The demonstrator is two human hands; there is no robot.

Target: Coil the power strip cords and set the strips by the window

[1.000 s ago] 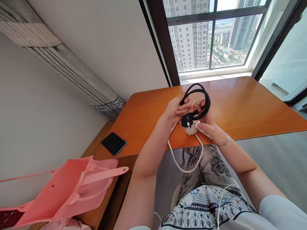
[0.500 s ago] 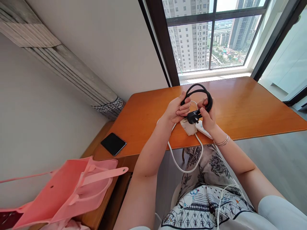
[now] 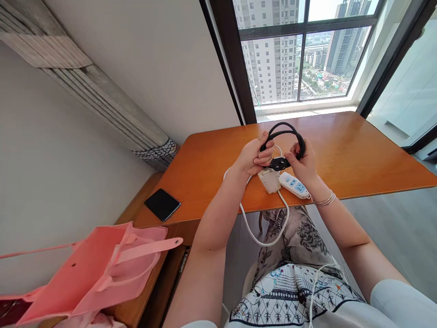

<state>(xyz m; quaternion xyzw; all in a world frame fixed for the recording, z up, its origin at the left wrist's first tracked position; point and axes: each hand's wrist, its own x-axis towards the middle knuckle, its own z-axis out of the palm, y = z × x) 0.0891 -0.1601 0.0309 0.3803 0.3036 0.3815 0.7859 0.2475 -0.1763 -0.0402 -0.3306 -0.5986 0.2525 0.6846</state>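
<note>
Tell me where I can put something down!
Bare room on the table: right of the right hand, and between the dark flat device and left arm. Crowded: the front middle, where the left hand and right hand hold the black cable near the white block and power strip.

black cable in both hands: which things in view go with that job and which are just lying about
In hand:
- black cable, looped, held by the left hand and right hand
- its plug, between the hands

Probably just lying about:
- power strip, on the table near the right wrist
- phone or tablet
- pink bag
</note>
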